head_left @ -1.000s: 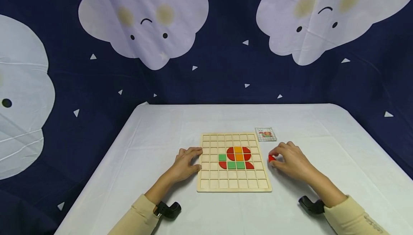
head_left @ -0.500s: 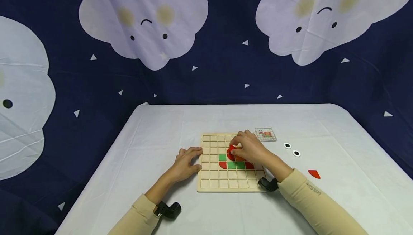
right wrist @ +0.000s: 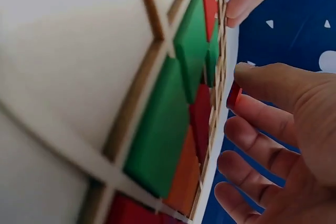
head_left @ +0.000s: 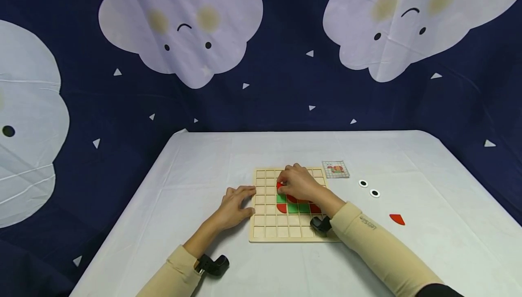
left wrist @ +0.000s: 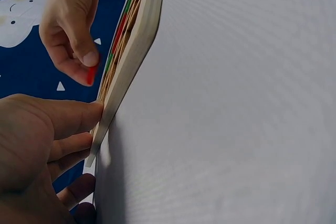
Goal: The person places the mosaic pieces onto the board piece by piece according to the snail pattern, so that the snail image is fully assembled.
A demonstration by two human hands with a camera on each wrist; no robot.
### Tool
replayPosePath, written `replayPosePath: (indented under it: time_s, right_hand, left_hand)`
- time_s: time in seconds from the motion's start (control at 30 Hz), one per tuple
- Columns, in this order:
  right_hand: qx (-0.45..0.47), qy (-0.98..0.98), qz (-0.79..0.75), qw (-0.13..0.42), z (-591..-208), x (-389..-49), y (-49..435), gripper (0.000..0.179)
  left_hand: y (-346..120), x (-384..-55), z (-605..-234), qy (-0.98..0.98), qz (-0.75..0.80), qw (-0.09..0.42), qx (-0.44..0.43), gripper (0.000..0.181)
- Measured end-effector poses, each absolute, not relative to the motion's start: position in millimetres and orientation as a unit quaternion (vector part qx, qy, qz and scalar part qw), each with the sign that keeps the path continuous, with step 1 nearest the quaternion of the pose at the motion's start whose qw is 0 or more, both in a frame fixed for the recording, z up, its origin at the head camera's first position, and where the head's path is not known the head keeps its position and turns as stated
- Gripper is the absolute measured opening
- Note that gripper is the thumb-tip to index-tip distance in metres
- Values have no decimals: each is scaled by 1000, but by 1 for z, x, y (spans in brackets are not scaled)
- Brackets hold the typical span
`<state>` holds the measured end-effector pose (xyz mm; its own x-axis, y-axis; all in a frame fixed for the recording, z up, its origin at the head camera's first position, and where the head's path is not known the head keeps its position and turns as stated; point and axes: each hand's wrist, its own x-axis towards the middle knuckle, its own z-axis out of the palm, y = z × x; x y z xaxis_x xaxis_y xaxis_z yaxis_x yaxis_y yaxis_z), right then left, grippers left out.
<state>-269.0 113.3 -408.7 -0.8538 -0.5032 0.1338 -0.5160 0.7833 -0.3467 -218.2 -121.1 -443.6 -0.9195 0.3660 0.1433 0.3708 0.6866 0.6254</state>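
Observation:
A wooden grid board point(head_left: 265, 232) lies on the table, with red and green pieces set in its squares. My left hand point(head_left: 234, 206) rests at its left edge, thumb and fingertips touching the rim. Between thumb and index finger, my right hand point(head_left: 301, 184) pinches a red tile point(right wrist: 234, 95), held over the board just above a green square point(head_left: 281, 198). In the left wrist view the red tile point(left wrist: 91, 75) hangs close over the grid. Lower in the pattern sit a red quarter-circle point(head_left: 281, 208) and more green squares point(head_left: 292, 208). My right hand hides the pattern's upper part.
Beyond the board's far right corner lies a small picture card point(head_left: 336, 169). Two round eye pieces point(head_left: 374, 193) and a loose red tile point(head_left: 397, 219) lie on the white table to the right. Dark cloth with clouds hangs behind.
My right hand has carried the red tile from the table at the right onto the board, then further left, uncovering the eye pieces and the loose red tile. The left hand stays put.

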Motion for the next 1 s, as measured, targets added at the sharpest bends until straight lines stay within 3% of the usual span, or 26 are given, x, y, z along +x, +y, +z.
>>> replayPosePath:
  time_s: [1.0]
  right_hand:
    - [279,-945,168,2,-418,-271,113,21]
  left_hand:
    - [-121,-217,-443,-919,-342,3,-196,51]
